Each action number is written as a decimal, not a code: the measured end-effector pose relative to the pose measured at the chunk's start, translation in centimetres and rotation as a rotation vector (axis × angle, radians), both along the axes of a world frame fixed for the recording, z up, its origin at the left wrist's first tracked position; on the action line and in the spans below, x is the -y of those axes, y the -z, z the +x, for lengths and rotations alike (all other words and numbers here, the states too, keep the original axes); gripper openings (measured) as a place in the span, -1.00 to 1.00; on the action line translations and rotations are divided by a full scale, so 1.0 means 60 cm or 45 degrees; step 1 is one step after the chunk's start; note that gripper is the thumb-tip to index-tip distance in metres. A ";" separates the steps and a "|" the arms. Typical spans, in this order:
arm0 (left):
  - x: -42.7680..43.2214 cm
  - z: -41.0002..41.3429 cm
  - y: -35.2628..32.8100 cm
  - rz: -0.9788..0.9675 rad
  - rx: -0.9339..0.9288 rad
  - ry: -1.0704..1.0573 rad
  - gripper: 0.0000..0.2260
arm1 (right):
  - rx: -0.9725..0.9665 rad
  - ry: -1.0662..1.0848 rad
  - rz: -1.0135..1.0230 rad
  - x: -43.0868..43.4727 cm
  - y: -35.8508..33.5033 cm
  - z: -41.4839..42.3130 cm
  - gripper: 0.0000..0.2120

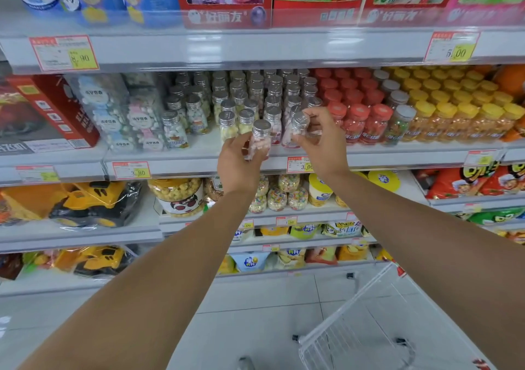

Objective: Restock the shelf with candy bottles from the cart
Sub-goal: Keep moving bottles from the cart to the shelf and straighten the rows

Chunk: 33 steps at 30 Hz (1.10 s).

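At the shelf (199, 161) front edge, one candy bottle (260, 138) is held upright in the left grip (238, 163), which curls round it; just beside, the right grip (322, 141) pinches a tilted second bottle (299, 126). Rows of silver-capped bottles (255, 91) stand behind; the cart (369, 327) sits below right.
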<state>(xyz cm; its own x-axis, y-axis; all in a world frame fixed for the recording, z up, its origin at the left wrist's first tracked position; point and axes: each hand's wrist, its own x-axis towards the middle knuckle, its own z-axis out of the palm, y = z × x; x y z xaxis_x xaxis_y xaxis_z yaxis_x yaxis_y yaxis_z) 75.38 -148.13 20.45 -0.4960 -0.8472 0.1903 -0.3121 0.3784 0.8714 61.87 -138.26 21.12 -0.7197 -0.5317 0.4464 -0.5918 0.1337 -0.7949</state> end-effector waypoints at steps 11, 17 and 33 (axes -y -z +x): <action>0.001 -0.019 -0.011 -0.039 -0.022 0.009 -0.60 | -0.160 0.063 0.117 0.023 0.001 -0.020 -0.54; 0.000 -0.035 -0.014 -0.069 -0.004 -0.021 -0.59 | -0.238 0.105 0.231 0.023 0.014 -0.024 -0.55; -0.004 -0.065 -0.017 -0.143 0.127 -0.104 -0.64 | -0.583 -0.017 0.306 0.031 -0.018 -0.030 -0.50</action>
